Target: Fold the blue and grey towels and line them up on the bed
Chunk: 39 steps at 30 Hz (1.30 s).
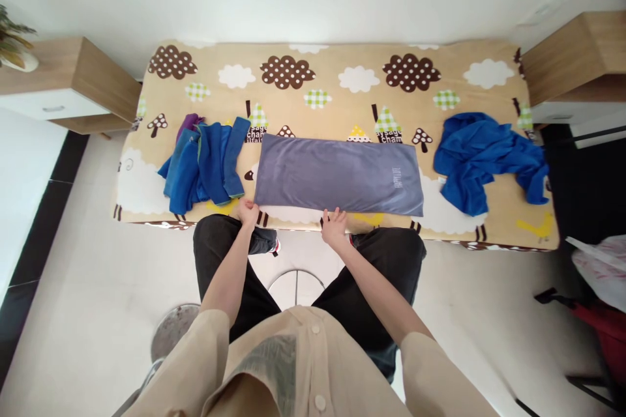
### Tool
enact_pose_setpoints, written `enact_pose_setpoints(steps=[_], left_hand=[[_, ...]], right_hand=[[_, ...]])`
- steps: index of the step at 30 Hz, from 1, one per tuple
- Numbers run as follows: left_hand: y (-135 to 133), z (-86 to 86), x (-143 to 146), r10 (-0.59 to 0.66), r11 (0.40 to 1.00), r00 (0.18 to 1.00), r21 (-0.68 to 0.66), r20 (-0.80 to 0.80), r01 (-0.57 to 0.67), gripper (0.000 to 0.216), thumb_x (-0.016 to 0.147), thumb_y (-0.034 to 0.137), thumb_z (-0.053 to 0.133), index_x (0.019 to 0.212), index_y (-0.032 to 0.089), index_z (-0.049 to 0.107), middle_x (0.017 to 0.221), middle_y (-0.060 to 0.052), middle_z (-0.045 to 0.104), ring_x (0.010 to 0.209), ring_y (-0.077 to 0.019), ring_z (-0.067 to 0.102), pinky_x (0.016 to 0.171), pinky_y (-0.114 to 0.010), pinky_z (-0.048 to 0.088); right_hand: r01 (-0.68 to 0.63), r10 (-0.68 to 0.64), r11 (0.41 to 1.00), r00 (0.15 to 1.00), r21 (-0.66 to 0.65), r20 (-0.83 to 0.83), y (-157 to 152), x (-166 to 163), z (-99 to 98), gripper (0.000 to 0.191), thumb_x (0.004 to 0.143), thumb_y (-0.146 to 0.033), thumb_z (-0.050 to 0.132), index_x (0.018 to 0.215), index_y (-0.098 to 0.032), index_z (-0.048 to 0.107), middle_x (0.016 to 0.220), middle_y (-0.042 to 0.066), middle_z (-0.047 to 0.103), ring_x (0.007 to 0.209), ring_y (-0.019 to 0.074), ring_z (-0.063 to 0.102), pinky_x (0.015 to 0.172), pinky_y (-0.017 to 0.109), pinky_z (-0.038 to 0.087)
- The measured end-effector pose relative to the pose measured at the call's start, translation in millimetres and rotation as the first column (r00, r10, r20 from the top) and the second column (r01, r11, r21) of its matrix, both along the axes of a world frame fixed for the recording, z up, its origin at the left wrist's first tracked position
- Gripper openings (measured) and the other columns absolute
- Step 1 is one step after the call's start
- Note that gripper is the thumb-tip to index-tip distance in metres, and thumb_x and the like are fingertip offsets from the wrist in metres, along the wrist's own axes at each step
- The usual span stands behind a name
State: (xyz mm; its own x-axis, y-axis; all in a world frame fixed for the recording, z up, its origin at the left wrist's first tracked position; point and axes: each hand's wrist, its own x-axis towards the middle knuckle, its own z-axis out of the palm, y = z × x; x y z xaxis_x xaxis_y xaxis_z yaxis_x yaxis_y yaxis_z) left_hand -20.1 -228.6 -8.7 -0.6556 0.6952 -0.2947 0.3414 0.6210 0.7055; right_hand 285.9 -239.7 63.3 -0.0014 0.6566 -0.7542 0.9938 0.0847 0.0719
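Note:
A grey-blue towel (337,176) with small white lettering near its right end lies spread flat on the patterned bed cover, its long side toward me. My left hand (248,214) is at its near left corner, with the fingers closed in a pinch on the towel's corner. Along the near edge, my right hand (334,224) rests with its fingers spread, fingertips touching the towel's border. To the left lies a heap of folded blue towels (205,166) with a bit of purple at the back. A crumpled blue towel (472,159) lies on the right.
The bed (327,71) stands against a white wall, its near edge at my knees. Wooden cabinets flank it: one on the left (68,78) with a plant (17,45), one on the right (577,58). A round stool (173,332) stands behind me on the left.

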Motion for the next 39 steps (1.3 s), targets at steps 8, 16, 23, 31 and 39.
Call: enact_pose_setpoints(steps=[8,16,23,31,39], left_hand=[[20,29.9,20,-0.52,0.849,0.751,-0.149,-0.408,0.507,0.037,0.093,0.017,0.058,0.13,0.015,0.065,0.138,-0.021,0.06,0.137,-0.0372,0.053,0.118,-0.055,0.042],[149,42.9,0,-0.946,0.192,0.043,-0.447,-0.322,0.874,0.11,0.072,0.016,0.083,0.168,0.01,0.03,0.178,-0.02,0.012,0.165,-0.038,0.01,0.133,-0.053,0.018],[239,29.8,-30,-0.955,0.222,0.07,-0.536,-0.289,0.815,0.139,0.055,0.012,0.096,0.171,0.009,0.02,0.177,-0.026,0.002,0.165,-0.04,-0.001,0.134,-0.054,0.012],[250,16.9,-44,-0.932,0.35,0.221,-0.559,-0.286,0.752,0.133,0.058,0.007,0.094,0.169,0.007,0.021,0.176,-0.026,0.008,0.163,-0.0468,0.001,0.13,-0.063,0.01],[152,40.5,-22,-0.828,0.515,0.388,-0.278,-0.404,0.811,0.08,0.082,0.016,0.073,0.153,-0.009,0.043,0.172,-0.03,0.019,0.164,-0.0418,0.009,0.133,-0.06,0.004]], right_hand=[[-0.002,0.002,1.0,1.0,0.019,-0.011,-3,-2,-6.8,0.092,0.1,-0.043,0.058,0.172,-0.007,0.012,0.171,0.036,0.004,0.162,0.0506,0.013,0.123,0.075,-0.003],[0.004,-0.007,0.997,0.999,0.079,0.032,-10,-7,-26.6,0.074,0.106,-0.031,0.047,0.171,-0.009,0.019,0.17,0.035,0.009,0.161,0.0477,0.021,0.125,0.072,0.002],[-0.018,0.017,0.991,1.0,0.131,0.007,-15,-4,-43.9,0.075,0.104,-0.031,0.052,0.17,-0.007,0.025,0.168,0.037,0.012,0.159,0.0486,0.026,0.125,0.073,0.004],[0.143,-0.143,0.99,0.989,-0.005,-0.045,-3,-12,-29.2,0.088,0.105,-0.048,0.051,0.172,-0.005,0.014,0.174,0.028,0.002,0.164,0.0465,0.003,0.129,0.066,-0.001],[0.192,-0.185,0.98,0.977,0.058,-0.106,2,-11,-22.6,0.075,0.106,-0.038,0.046,0.171,-0.009,0.022,0.173,0.028,0.007,0.163,0.0475,0.014,0.126,0.072,0.007]])
